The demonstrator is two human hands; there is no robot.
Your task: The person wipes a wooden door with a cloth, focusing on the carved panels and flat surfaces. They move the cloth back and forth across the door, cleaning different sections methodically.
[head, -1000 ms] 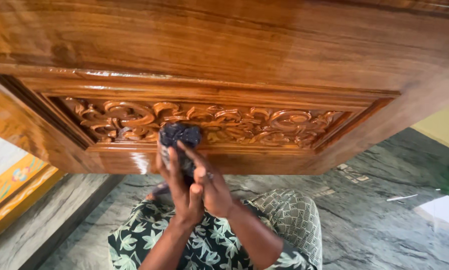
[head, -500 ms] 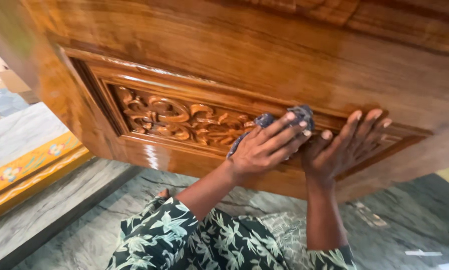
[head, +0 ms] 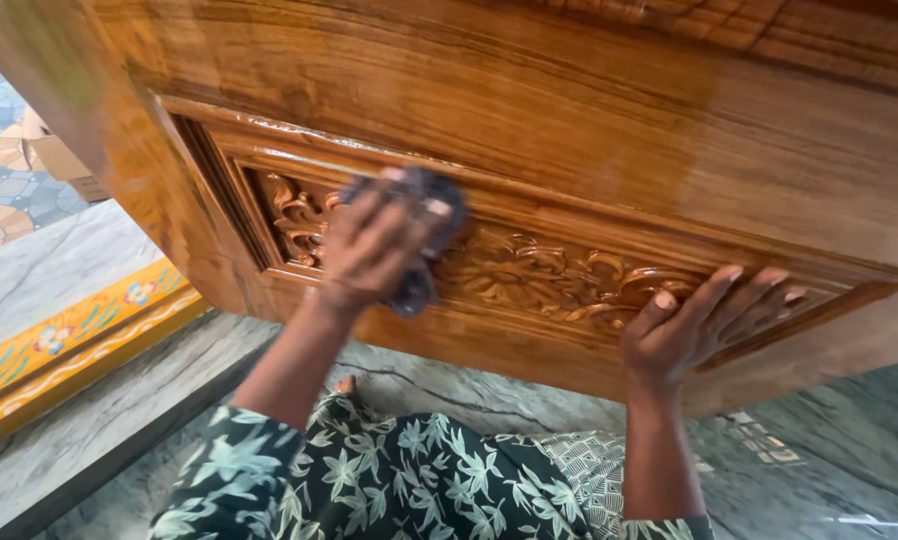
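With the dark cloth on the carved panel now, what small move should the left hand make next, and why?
Probably a short wipe leftward over the scrollwork. The left hand presses the dark cloth onto the carved panel near its left end, and a few curls beside the cloth remain uncovered. The right hand rests flat on the panel's right end, seemingly steadying the wooden door.

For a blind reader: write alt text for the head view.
A person's left hand presses a dark cloth against the carved panel of a glossy wooden door, while the right hand rests flat on the panel's right end. Below are leaf-print clothing and a grey stone floor.
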